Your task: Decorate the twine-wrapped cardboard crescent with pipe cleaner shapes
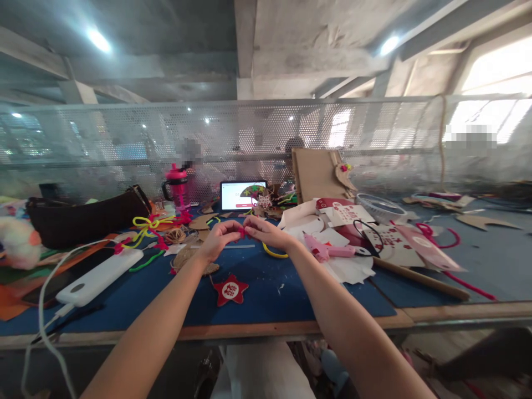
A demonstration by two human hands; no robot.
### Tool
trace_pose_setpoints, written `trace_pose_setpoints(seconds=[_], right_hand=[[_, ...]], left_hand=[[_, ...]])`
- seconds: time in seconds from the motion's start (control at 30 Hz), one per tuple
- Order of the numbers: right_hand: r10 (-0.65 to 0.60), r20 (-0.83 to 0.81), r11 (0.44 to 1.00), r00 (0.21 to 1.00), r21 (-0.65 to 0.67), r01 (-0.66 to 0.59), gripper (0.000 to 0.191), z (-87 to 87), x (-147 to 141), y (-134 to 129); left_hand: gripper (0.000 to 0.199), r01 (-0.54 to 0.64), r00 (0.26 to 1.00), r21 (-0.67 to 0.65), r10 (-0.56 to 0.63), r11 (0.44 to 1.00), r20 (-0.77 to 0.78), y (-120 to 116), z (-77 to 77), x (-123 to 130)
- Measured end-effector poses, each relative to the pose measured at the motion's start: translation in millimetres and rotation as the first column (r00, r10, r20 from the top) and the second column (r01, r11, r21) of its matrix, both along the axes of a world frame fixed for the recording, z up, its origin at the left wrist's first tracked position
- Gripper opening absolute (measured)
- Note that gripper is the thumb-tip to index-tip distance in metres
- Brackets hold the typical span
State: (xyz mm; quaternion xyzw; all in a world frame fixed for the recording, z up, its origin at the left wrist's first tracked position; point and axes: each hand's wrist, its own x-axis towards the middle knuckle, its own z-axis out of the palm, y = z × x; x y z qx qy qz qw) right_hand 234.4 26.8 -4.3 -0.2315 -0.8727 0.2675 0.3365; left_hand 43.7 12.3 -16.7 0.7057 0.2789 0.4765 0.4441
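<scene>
My left hand (222, 238) and my right hand (266, 231) meet above the middle of the blue mat, thumbs and fingers pinched together. Between the fingertips shows a short bit of a pinkish-red pipe cleaner (242, 233), mostly covered by the fingers. Below my left hand a red star (231, 290) with a white printed disc lies flat near the table's front edge. Brown cardboard and twine pieces (187, 260) lie left of my left wrist. A yellow pipe cleaner (274, 252) curves beneath my right wrist.
A pink glue gun (326, 248) lies on paper scraps at right, beside a cardboard tube (419, 279). At left are a white power bank (100, 277) with a cable and a dark pouch (89, 217). A pink bottle (178, 191) and tablet (233, 197) stand behind.
</scene>
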Motion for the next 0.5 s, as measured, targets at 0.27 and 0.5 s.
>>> trace_pose_setpoints(seconds=[0.27,0.5], right_hand=[[-0.034,0.086,0.999,0.996,0.036,0.031,0.025,3.2,-2.9,-5.3],[-0.084,0.004,0.995,0.996,0.056,0.083,0.023,-1.2,-7.2,-4.6]], left_hand=[[0.014,-0.007,0.995,0.014,0.009,1.000,-0.104,2.1,1.3,-2.1],[0.013,-0.053,0.998,0.007,0.053,0.999,-0.044,1.0,1.1,-0.4]])
